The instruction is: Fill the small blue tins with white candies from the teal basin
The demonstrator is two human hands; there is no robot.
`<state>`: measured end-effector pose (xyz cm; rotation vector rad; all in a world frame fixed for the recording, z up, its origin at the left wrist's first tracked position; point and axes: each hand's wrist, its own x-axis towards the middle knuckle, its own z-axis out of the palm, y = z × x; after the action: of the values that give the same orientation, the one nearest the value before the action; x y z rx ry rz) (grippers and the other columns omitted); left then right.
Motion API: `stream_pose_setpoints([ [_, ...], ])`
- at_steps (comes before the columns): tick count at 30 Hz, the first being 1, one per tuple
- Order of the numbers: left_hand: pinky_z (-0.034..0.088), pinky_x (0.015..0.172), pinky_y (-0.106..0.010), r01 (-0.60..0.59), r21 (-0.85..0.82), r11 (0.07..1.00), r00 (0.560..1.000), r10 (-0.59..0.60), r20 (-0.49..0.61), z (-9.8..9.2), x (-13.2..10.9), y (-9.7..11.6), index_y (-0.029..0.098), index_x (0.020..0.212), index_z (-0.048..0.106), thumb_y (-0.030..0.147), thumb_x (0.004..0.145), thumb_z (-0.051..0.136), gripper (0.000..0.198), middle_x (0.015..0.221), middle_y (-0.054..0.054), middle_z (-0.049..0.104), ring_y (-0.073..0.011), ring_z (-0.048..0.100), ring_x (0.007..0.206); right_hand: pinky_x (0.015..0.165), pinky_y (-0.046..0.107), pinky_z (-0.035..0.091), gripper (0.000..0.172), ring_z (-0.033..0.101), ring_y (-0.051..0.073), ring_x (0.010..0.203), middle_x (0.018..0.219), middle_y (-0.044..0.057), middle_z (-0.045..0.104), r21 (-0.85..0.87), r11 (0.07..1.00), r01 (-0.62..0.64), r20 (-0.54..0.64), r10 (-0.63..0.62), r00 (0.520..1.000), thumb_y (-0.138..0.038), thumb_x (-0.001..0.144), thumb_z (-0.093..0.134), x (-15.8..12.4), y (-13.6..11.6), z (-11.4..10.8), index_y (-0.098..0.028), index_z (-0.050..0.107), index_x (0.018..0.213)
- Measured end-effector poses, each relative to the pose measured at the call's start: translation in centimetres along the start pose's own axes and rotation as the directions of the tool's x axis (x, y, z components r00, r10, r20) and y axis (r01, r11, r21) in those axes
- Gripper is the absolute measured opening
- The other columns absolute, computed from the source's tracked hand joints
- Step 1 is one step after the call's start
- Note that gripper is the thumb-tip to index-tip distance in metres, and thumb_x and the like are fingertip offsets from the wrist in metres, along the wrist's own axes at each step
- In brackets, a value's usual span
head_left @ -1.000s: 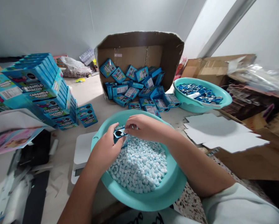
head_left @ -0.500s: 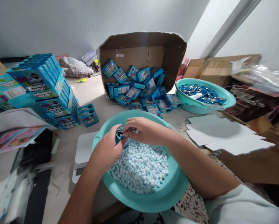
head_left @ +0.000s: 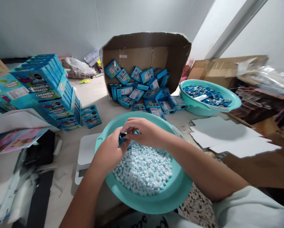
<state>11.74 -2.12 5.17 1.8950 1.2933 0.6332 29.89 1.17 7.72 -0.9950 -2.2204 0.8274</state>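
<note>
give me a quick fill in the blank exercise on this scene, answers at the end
1. The left hand and right hand meet at a small item whose colour is ____.
2. The white scale sits to the ____ of the basin holding pale pieces.
3. Loose blue packs lie in and before an open box made of ____.
4. The flat white sheets lie to the ____ of that basin.

Missing words: blue; left; cardboard; right.
</note>
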Motion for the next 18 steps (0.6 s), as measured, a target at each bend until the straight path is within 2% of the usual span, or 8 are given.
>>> stream_pose_setpoints([
  [6,0.054,0.094,-0.042,-0.02,-0.011,1.0,0.999,0.019,-0.026,0.0,-0.1,-0.2,0.022,0.134,0.056,0.037,0.096,0.055,0.041,0.13,-0.01,0.069,-0.0287,0.065,0.117,0.072,0.027,0.05,0.014,0.063,0.014,0.079,0.087,0.003,0.069,0.033,0.999,-0.001,-0.07,0.003,0.998,-0.008,0.087,0.061,0.1,0.0,0.3,-0.019,0.07,0.089],
  [8,0.054,0.095,-0.041,0.007,-0.041,0.999,0.995,-0.011,-0.094,0.2,0.0,-0.3,0.023,0.136,0.057,0.037,0.095,0.058,0.044,0.133,-0.01,0.068,-0.0278,0.066,0.116,0.074,0.028,0.051,0.013,0.063,0.015,0.083,0.09,0.004,0.069,0.022,1.0,-0.004,-0.161,0.008,0.987,-0.011,0.089,0.059,0.2,0.2,0.2,-0.019,0.068,0.088],
  [10,0.056,0.095,-0.04,0.021,-0.082,0.996,0.969,-0.041,-0.245,0.3,0.0,-0.5,0.024,0.138,0.058,0.04,0.094,0.061,0.047,0.137,-0.01,0.066,-0.0269,0.068,0.115,0.077,0.029,0.052,0.011,0.064,0.016,0.089,0.097,0.005,0.068,0.037,0.999,0.006,-0.305,0.005,0.952,-0.014,0.091,0.057,0.3,0.4,0.2,-0.02,0.067,0.092],
  [12,0.057,0.095,-0.039,-0.04,-0.114,0.993,0.883,-0.018,-0.468,0.2,-0.1,-0.6,0.023,0.138,0.058,0.041,0.092,0.064,0.05,0.139,-0.012,0.064,-0.0262,0.068,0.114,0.082,0.03,0.053,0.013,0.064,0.018,0.098,0.109,0.008,0.066,0.058,0.998,0.032,-0.454,-0.002,0.891,-0.018,0.093,0.056,0.4,0.7,0.2,-0.02,0.066,0.102],
  [14,0.057,0.097,-0.038,-0.131,-0.085,0.988,0.73,0.039,-0.682,-0.4,-0.6,-0.5,0.02,0.137,0.059,0.041,0.089,0.068,0.053,0.137,-0.013,0.065,-0.0263,0.067,0.116,0.085,0.032,0.054,0.019,0.063,0.018,0.104,0.117,0.009,0.064,0.067,0.997,0.046,-0.538,-0.003,0.843,-0.02,0.095,0.053,0.5,1.0,0.4,-0.021,0.063,0.111],
  [16,0.056,0.099,-0.039,-0.158,-0.007,0.987,0.568,0.085,-0.818,-1.6,-1.4,-0.3,0.018,0.137,0.06,0.042,0.087,0.071,0.056,0.133,-0.014,0.067,-0.0265,0.068,0.115,0.087,0.033,0.054,0.022,0.063,0.018,0.104,0.119,0.009,0.063,0.063,0.997,0.035,-0.53,0.004,0.848,-0.017,0.094,0.05,0.7,1.3,0.8,-0.021,0.063,0.112],
  [17,0.057,0.099,-0.04,-0.132,0.031,0.991,0.51,0.094,-0.855,-2.5,-1.9,-0.2,0.017,0.137,0.062,0.044,0.086,0.072,0.058,0.13,-0.013,0.069,-0.0266,0.069,0.112,0.088,0.034,0.054,0.023,0.063,0.018,0.104,0.117,0.009,0.063,0.057,0.998,0.028,-0.501,0.004,0.865,-0.016,0.093,0.049,0.9,1.5,1.1,-0.021,0.064,0.11],
  [18,0.057,0.099,-0.042,-0.089,0.058,0.994,0.473,0.093,-0.876,-3.3,-2.5,-0.2,0.017,0.136,0.063,0.046,0.085,0.073,0.06,0.128,-0.013,0.07,-0.0268,0.071,0.108,0.089,0.035,0.053,0.022,0.063,0.019,0.103,0.115,0.009,0.063,0.044,0.999,0.025,-0.468,-0.002,0.884,-0.015,0.092,0.049,1.1,1.6,1.3,-0.02,0.065,0.107],
])
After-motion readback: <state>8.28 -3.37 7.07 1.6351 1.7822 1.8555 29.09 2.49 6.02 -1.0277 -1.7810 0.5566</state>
